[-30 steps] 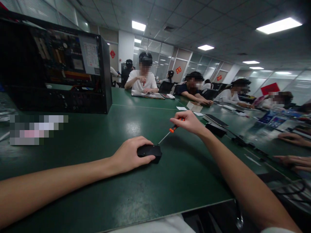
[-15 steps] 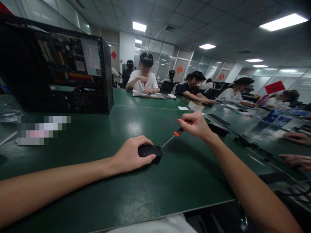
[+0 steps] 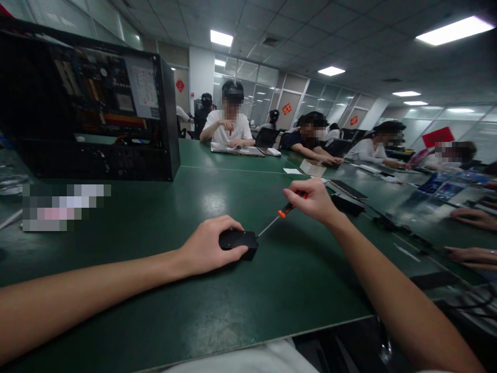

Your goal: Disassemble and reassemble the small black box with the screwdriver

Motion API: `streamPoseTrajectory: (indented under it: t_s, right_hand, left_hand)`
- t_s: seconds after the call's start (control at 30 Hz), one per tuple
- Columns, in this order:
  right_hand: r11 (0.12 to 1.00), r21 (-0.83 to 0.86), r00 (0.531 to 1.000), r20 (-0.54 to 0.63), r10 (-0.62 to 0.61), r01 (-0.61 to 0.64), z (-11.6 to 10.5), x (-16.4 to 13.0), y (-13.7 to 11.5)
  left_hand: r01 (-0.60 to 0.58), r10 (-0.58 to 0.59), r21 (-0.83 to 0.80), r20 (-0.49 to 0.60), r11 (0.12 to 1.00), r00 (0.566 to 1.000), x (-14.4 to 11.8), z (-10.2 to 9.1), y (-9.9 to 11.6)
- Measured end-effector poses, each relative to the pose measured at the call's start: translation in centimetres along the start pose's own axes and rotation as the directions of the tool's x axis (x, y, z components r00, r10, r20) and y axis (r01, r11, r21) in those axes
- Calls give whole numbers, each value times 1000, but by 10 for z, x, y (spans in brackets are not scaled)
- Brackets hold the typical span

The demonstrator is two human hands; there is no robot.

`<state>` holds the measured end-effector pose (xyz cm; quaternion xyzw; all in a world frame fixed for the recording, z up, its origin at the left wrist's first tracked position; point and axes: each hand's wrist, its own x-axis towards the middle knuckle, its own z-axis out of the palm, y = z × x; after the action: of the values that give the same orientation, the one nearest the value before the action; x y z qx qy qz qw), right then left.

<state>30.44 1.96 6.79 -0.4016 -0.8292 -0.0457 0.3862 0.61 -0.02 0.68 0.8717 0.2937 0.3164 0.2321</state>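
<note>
A small flat black device (image 3: 240, 242) lies on the green table (image 3: 248, 305) in front of me. My left hand (image 3: 207, 245) grips its left side and holds it down. My right hand (image 3: 312, 199) is closed on the orange-and-black handle of a thin screwdriver (image 3: 280, 214). The metal shaft slants down to the left, and its tip meets the device's far right edge.
An open black computer case (image 3: 93, 103) with its boards exposed stands at the back left. Several people sit along the far and right sides of the table with papers, a small box (image 3: 311, 168) and dark devices. Another person's hands (image 3: 471, 235) rest at the right edge.
My right hand with the screwdriver has drawn slightly to the right, the handle now farther from the device. My left hand has stayed on the black device.
</note>
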Motion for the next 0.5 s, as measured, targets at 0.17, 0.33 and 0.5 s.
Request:
streamPoseTrajectory:
  t_s: [0.17, 0.33, 0.5]
  right_hand:
    - [985, 48, 976, 146, 158, -167, 11, -2, 16]
    - [986, 59, 915, 384, 121, -155, 39, -7, 34]
    - [996, 50, 867, 497, 39, -74, 59, -9, 38]
  left_hand:
    - [-21, 21, 14, 1, 1000, 1000, -1, -1, 0]
    - [-9, 8, 30, 16, 1000, 1000, 0, -1, -1]
    - [8, -9, 52, 32, 999, 999, 0, 0, -3]
